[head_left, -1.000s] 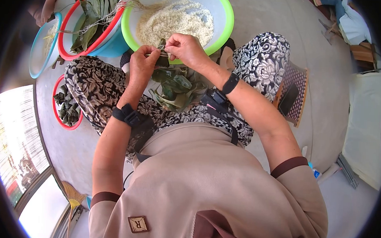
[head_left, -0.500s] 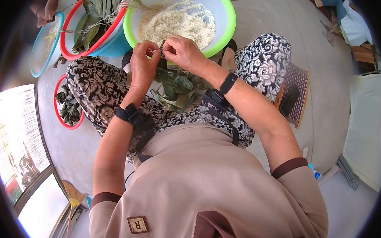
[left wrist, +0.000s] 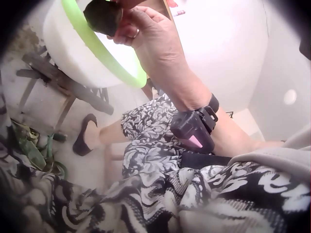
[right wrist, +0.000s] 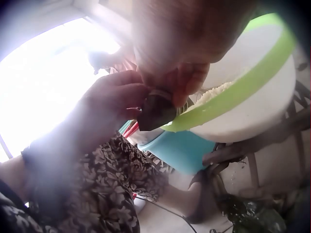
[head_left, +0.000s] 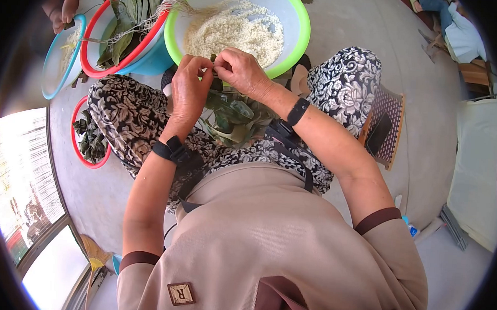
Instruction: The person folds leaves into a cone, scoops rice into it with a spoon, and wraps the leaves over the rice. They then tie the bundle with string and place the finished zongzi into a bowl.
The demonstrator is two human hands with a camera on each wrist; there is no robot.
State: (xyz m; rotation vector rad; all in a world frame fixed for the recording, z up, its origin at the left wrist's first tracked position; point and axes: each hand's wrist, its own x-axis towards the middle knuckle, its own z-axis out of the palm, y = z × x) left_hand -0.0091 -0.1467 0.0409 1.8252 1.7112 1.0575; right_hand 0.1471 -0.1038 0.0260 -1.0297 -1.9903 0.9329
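Observation:
My left hand (head_left: 190,90) grips a small leaf-wrapped rice dumpling (right wrist: 156,112) above the near rim of the rice basin. A pale string (right wrist: 160,93) crosses the top of the dumpling. Close against it, my right hand (head_left: 242,71) has thumb and fingers pinched together at the string; the fingertips are partly hidden. From the left wrist view, the dumpling (left wrist: 103,17) is a dark rounded end beside the right hand's curled fingers. Below both hands lies a heap of wet green leaves (head_left: 231,115).
A green-rimmed basin (head_left: 303,41) of white rice stands ahead. At its left are a red-rimmed tub (head_left: 86,54) with long leaves and strings, and a blue-rimmed bowl (head_left: 47,85). A red basket (head_left: 74,139) holds wrapped dumplings. Another person's hand (head_left: 71,6) shows at top left.
The hands have drawn closer together around the dumpling. The pale string visible between them a second ago is now mostly covered by the fingers. The head view has shifted slightly.

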